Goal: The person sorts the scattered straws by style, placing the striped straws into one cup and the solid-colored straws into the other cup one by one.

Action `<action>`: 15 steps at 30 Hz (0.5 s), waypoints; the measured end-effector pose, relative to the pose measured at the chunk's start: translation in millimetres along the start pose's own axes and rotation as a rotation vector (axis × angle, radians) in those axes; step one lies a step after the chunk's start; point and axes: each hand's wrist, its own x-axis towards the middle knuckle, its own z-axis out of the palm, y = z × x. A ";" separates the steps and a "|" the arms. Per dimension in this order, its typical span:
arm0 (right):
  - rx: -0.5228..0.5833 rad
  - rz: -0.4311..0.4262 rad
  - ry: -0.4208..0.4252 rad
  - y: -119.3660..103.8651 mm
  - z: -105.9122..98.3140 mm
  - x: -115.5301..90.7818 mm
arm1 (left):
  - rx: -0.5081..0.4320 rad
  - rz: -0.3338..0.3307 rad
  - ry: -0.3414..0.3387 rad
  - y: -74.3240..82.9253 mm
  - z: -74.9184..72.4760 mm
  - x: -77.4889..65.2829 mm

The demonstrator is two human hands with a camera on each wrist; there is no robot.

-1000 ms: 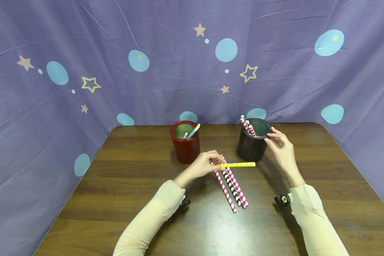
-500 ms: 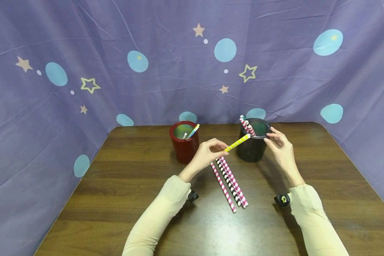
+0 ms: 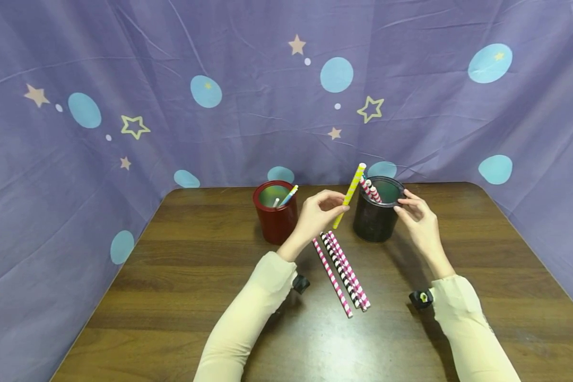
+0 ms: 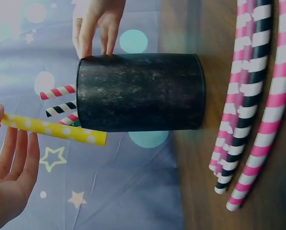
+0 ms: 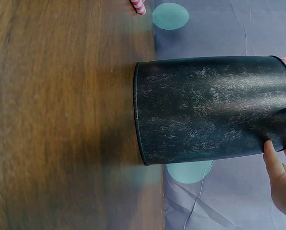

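My left hand (image 3: 317,212) pinches a yellow paper straw with white dots (image 3: 354,185) between thumb and fingers. The straw stands steeply tilted, just left of the black canister (image 3: 374,220). In the left wrist view, the straw's lower end (image 4: 96,137) overlaps the canister's near side by the rim. Fingertips of my right hand (image 3: 422,225) touch the canister's right side at the rim, the fingers mostly straight. Red-and-white and black-and-white striped straws (image 4: 59,92) stick out of the canister's mouth. The lower parts of these straws are hidden inside.
A red canister (image 3: 277,223) with a blue straw (image 3: 288,196) and a white-tipped one stands to the left. Several pink-striped and black-striped straws (image 3: 332,278) lie on the wooden table (image 3: 196,265) in front. A purple curtain (image 3: 248,132) hangs behind.
My left hand has risen and moved slightly right with the yellow straw, turning it from level to nearly upright. My right hand has stayed at the black canister.
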 end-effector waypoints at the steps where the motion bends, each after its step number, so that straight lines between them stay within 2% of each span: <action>1: 0.001 -0.001 0.000 0.0 0.1 -0.1 | 0.002 0.002 0.014 2.2 1.0 1.3; 8: -0.003 0.000 -0.003 -0.1 -0.1 -0.2 | 0.004 0.017 0.108 6.6 8.2 14.6; 15: 0.002 -0.001 -0.005 0.3 0.0 0.0 | -0.035 0.033 0.145 -12.8 16.5 31.9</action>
